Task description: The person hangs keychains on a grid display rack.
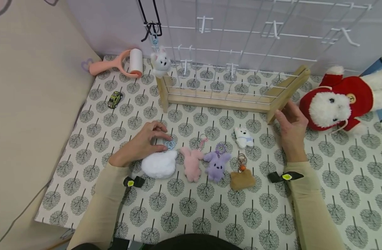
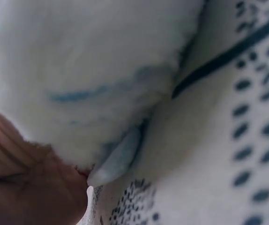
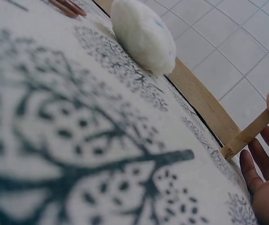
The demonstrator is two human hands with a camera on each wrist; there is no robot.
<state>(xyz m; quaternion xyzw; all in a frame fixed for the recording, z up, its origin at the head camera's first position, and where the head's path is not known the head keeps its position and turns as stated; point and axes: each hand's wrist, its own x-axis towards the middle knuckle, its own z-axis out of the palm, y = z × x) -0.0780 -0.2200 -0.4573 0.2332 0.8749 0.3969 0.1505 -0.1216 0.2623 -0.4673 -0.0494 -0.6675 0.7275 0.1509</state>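
My left hand (image 1: 144, 140) is at the top edge of a white plush keychain (image 1: 159, 165). Its thumb and forefinger stand apart around the light blue ring (image 1: 170, 144), the thumb tip close to the plush. In the left wrist view white fur (image 2: 92, 56) fills much of the frame beside the palm. My right hand (image 1: 291, 128) grips the right wooden foot (image 1: 273, 109) of a wire grid rack, thumb on one side and fingers on the other. The right wrist view also shows this wooden foot (image 3: 247, 136) between thumb and fingers.
Right of the white plush lie a pink bunny (image 1: 192, 165), a purple bunny (image 1: 216, 167), a brown plush (image 1: 242, 180) and a small white dog (image 1: 243, 137). Another white dog (image 1: 161, 62) hangs from a black hook. Around them are a lint roller (image 1: 136, 62), toy car (image 1: 115, 100) and red-clothed plush (image 1: 331, 107).
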